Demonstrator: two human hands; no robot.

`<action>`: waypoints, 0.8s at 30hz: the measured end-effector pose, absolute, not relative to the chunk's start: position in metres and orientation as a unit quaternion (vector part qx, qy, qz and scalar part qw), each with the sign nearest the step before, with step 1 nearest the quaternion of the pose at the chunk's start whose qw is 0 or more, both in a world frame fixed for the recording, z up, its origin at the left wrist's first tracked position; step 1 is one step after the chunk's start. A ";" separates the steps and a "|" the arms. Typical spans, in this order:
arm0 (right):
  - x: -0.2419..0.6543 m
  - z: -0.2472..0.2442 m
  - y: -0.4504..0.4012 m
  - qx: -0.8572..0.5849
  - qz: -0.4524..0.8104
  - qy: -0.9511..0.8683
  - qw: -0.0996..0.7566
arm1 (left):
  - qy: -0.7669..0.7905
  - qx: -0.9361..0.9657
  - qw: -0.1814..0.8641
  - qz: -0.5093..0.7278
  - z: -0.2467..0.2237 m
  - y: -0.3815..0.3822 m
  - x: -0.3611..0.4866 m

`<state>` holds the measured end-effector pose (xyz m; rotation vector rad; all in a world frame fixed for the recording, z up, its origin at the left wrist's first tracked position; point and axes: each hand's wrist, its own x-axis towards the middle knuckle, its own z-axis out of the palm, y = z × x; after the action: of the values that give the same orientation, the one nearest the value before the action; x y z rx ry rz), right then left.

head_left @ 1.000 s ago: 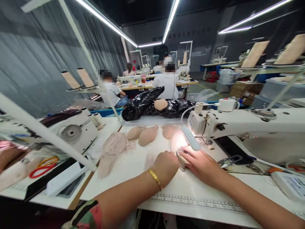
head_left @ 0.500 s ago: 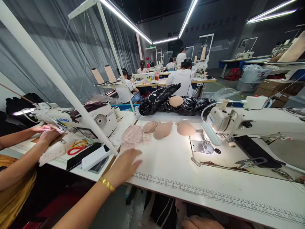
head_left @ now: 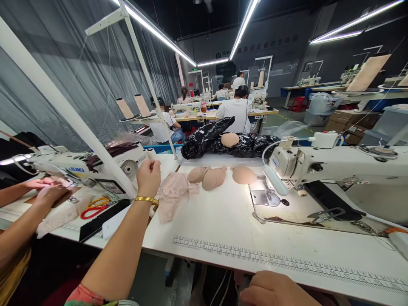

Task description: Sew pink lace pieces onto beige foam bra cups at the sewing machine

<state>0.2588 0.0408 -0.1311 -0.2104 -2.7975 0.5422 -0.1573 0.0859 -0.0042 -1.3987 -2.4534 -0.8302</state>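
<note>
My left hand (head_left: pixel 148 176), with a gold bracelet at its wrist, is raised beside the white pole at the table's left side. Its fingers are curled closed; whether anything is inside is hidden. A beige lace fabric piece (head_left: pixel 172 193) lies flat just right of that hand. Beyond it are stacks of beige bra cups, one fanned stack (head_left: pixel 198 174), a second stack (head_left: pixel 213 178) and another cup stack (head_left: pixel 244 174) near the sewing machine (head_left: pixel 287 163). My right hand (head_left: pixel 276 289) is at the front table edge, fingers curled, their tips out of sight.
A printed ruler strip (head_left: pixel 255 256) runs along the front edge. Black thread snips (head_left: pixel 328 214) lie on the machine bed. Black plastic bags (head_left: pixel 210 138) with one cup (head_left: pixel 230 139) sit behind. At left, a co-worker's hands (head_left: pixel 47 191) work near red-handled scissors (head_left: pixel 94 208).
My left hand has risen and moved left from above the table, its fingers now curled. The lace piece now lies more spread toward the front. My right hand has come up at the table edge.
</note>
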 end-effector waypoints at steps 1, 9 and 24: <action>0.257 -0.124 0.043 -0.080 0.210 -0.962 0.153 | -0.825 -0.481 0.105 -0.278 0.000 0.087 -0.156; 0.253 -0.121 0.046 -0.084 0.259 -0.946 0.177 | -0.850 -0.517 0.005 -0.095 -0.040 0.088 -0.139; 0.256 -0.087 0.047 -0.219 0.393 -0.866 0.217 | -0.720 -0.501 0.269 -0.397 0.045 0.071 -0.087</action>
<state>0.2561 0.0465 -0.0871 -0.6060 -2.3997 1.0891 -0.0868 0.0713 0.0453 -1.3511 -1.9415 -1.0698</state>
